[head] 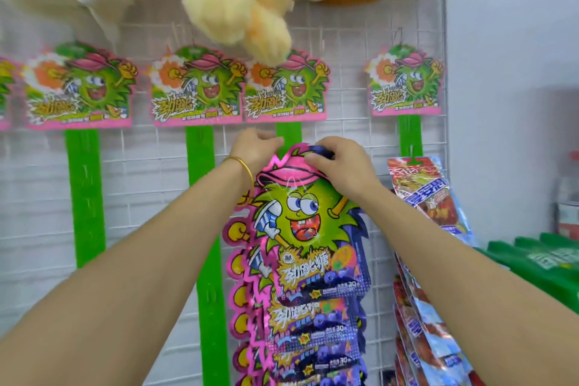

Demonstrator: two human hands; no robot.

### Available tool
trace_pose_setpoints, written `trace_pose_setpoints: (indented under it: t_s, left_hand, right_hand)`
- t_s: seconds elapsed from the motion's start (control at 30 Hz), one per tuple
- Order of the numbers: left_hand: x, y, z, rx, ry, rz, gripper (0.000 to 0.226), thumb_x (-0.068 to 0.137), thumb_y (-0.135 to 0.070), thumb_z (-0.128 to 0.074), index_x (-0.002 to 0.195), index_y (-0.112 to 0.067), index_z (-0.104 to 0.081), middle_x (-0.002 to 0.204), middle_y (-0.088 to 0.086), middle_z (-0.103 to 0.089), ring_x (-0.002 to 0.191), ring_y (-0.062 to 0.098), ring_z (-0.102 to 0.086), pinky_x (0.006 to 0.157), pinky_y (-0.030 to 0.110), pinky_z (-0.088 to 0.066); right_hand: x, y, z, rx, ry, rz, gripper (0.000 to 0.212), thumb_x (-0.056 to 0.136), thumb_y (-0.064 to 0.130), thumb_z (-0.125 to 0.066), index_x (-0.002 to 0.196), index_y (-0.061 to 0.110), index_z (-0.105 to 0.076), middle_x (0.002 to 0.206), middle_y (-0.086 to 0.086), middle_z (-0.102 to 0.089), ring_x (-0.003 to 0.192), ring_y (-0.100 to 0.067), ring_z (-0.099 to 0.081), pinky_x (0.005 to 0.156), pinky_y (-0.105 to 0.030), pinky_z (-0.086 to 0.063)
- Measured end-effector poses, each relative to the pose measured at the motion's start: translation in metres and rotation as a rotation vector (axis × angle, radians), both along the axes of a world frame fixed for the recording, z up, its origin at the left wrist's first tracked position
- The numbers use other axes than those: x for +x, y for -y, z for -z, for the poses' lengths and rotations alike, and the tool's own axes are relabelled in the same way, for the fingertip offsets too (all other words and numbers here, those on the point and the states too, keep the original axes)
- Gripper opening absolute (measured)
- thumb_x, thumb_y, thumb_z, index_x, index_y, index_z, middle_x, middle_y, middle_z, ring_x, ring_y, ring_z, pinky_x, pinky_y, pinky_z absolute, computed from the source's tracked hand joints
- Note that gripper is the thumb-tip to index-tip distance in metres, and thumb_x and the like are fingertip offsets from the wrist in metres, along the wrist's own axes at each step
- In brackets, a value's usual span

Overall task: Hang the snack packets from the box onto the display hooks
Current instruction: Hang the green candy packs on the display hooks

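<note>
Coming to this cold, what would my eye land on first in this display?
A shiny green-and-pink cartoon snack packet fills the centre. The right hand pinches its top, and the left hand is beside it at a green strip. Fluffy plush toys hang across the top.

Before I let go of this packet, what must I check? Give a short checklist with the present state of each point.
1. Right hand pinches the top of the packet: ok.
2. Left hand reaches the green strip: ok.
3. What the Left hand holds: cannot tell.
4. Hole of the packet caught on a hook: cannot tell, the hands cover it.
5. Printed face of the packet turned forward: ok.
6. Lower packets hang in an overlapping row: ok.
</note>
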State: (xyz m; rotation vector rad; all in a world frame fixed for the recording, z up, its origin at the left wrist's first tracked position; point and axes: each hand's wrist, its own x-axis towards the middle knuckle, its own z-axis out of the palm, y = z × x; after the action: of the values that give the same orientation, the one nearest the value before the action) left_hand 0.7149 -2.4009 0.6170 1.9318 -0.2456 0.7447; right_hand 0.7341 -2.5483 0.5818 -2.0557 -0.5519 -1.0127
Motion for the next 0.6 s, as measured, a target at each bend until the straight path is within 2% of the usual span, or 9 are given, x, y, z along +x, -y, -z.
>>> trace_pose_setpoints:
  t_s: [0.03, 0.07, 0.1, 0.13, 0.2, 0.27, 0.33, 0.43, 0.6]
  left_hand:
    - [-0.001, -0.001, -0.003, 0.051, -0.013, -0.007, 0.028, 0.089, -0.019, -0.056, 0.105, 0.003, -0.064, 0.11, 0.023, -0.064, 0.103, 0.034, -0.06, 0.09, 0.039, -0.046]
    - [-0.003, -0.001, -0.006, 0.099, -0.025, -0.014, 0.024, 0.09, -0.021, -0.055, 0.093, 0.0, -0.067, 0.094, 0.02, -0.066, 0.088, 0.031, -0.062, 0.081, 0.037, -0.047]
    - [-0.005, -0.001, -0.008, 0.13, -0.039, -0.019, 0.024, 0.09, -0.022, -0.055, 0.081, -0.003, -0.066, 0.076, 0.014, -0.061, 0.071, 0.024, -0.057, 0.069, 0.031, -0.043]
    - [-0.005, -0.001, -0.009, 0.15, -0.052, -0.025, 0.024, 0.09, -0.023, -0.055, 0.078, -0.004, -0.065, 0.069, 0.009, -0.054, 0.063, 0.019, -0.049, 0.061, 0.027, -0.039]
    - [-0.003, -0.001, -0.011, 0.163, -0.069, -0.036, 0.022, 0.09, -0.023, -0.055, 0.083, -0.005, -0.064, 0.068, 0.006, -0.049, 0.061, 0.016, -0.043, 0.058, 0.027, -0.033]
    - [-0.001, -0.001, -0.011, 0.162, -0.085, -0.042, 0.021, 0.09, -0.024, -0.054, 0.078, -0.007, -0.059, 0.065, 0.005, -0.042, 0.057, 0.016, -0.037, 0.054, 0.027, -0.029]
    - [0.0, -0.001, -0.011, 0.148, -0.092, -0.048, 0.026, 0.09, -0.024, -0.054, 0.07, -0.008, -0.054, 0.062, 0.003, -0.039, 0.055, 0.014, -0.034, 0.05, 0.026, -0.027]
    - [0.003, -0.001, -0.01, 0.095, -0.096, -0.038, 0.017, 0.09, -0.021, -0.053, 0.078, -0.009, -0.053, 0.061, -0.001, -0.035, 0.053, 0.011, -0.032, 0.049, 0.023, -0.026]
    - [0.01, -0.003, -0.004, 0.04, -0.056, 0.007, 0.024, 0.091, -0.022, -0.052, 0.071, -0.009, -0.054, 0.065, 0.006, -0.046, 0.055, 0.017, -0.04, 0.053, 0.026, -0.031]
  right_hand:
    - [0.002, -0.003, -0.003, -0.013, 0.003, 0.039, 0.016, 0.085, 0.036, -0.062, 0.085, 0.02, -0.063, 0.077, 0.0, -0.059, 0.083, -0.025, -0.058, 0.073, -0.037, -0.045]
    - [0.002, -0.005, -0.006, -0.029, 0.006, 0.073, 0.017, 0.086, 0.037, -0.06, 0.088, 0.02, -0.063, 0.082, 0.0, -0.059, 0.088, -0.026, -0.057, 0.072, -0.036, -0.043]
    - [0.002, -0.008, -0.009, -0.042, 0.013, 0.101, 0.018, 0.087, 0.038, -0.058, 0.091, 0.021, -0.063, 0.086, -0.001, -0.061, 0.092, -0.026, -0.057, 0.072, -0.034, -0.042]
    - [0.003, -0.01, -0.011, -0.051, 0.023, 0.122, 0.019, 0.088, 0.038, -0.056, 0.094, 0.021, -0.062, 0.092, -0.002, -0.063, 0.095, -0.026, -0.057, 0.072, -0.033, -0.04]
    - [0.003, -0.013, -0.013, -0.061, 0.051, 0.162, 0.021, 0.089, 0.038, -0.054, 0.1, 0.022, -0.062, 0.102, -0.003, -0.065, 0.1, -0.027, -0.056, 0.07, -0.031, -0.038]
    - [0.004, -0.016, -0.014, -0.08, 0.075, 0.209, 0.022, 0.09, 0.039, -0.052, 0.103, 0.023, -0.061, 0.106, -0.004, -0.065, 0.102, -0.028, -0.056, 0.068, -0.029, -0.034]
    - [0.004, -0.018, -0.014, -0.095, 0.091, 0.243, 0.022, 0.091, 0.039, -0.05, 0.103, 0.023, -0.06, 0.105, -0.004, -0.065, 0.101, -0.029, -0.056, 0.067, -0.029, -0.034]
    - [0.005, -0.019, -0.01, -0.126, 0.108, 0.262, 0.022, 0.091, 0.04, -0.05, 0.097, 0.021, -0.058, 0.099, -0.005, -0.066, 0.096, -0.03, -0.057, 0.065, -0.03, -0.033]
    - [0.007, -0.015, 0.004, -0.15, 0.06, 0.247, 0.024, 0.09, 0.041, -0.051, 0.096, 0.019, -0.057, 0.097, -0.006, -0.066, 0.095, -0.032, -0.057, 0.065, -0.03, -0.034]
